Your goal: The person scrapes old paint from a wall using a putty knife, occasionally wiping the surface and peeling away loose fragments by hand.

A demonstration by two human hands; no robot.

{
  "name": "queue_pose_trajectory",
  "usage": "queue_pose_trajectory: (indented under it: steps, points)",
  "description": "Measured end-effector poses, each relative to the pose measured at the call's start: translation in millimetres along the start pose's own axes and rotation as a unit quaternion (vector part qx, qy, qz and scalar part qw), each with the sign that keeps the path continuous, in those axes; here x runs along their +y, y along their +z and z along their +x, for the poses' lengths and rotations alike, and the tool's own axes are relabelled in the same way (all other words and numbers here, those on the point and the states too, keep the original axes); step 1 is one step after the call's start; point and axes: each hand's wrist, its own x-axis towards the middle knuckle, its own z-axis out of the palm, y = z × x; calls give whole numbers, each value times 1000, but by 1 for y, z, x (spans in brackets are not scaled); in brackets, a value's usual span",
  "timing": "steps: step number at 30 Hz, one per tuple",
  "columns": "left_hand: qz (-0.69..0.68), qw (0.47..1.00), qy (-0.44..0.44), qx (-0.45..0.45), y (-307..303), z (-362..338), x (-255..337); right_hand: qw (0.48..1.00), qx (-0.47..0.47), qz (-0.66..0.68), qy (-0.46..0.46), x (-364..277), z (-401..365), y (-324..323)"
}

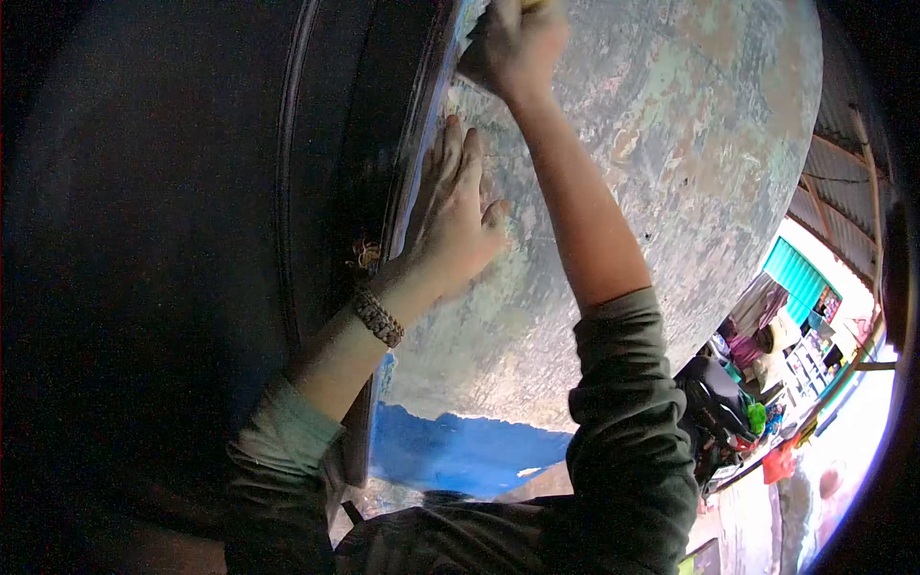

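Panel (671, 192) beside a dark frame (409, 172), clutter (767, 369) beyond; left hand (450, 225), fingers slightly apart; right hand (525, 48) clamped on a blurred, cut-off yellow thing (534, 5).

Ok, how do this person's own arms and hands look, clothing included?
Both hands, left and right, are ungloved. The dark, greyish-green long sleeves are pushed up in folds, baring the forearms. A chunky brown-and-grey braided bracelet circles the left wrist; the right wrist shows none.

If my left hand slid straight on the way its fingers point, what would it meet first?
Most likely the right hand or the dark shape beside it, a little beyond the left hand. Height off the patchy panel is unclear, so it might slip under.
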Motion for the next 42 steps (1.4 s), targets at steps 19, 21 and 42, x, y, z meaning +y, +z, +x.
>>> queue_pose_trajectory:
  steps: [19, 21, 42]
  points:
    - [-8, 999, -24, -40, -3, -19, -11, 1000, -8, 10, -8, 0, -11, 2]
    - [-25, 998, -26, -52, -2, -21, -16, 984, -15, 115, 136, -17, -5, -13]
    - [-51, 990, -68, -113, -8, -72, -9, 979, -7, 102, 176, -7, -37, -19]
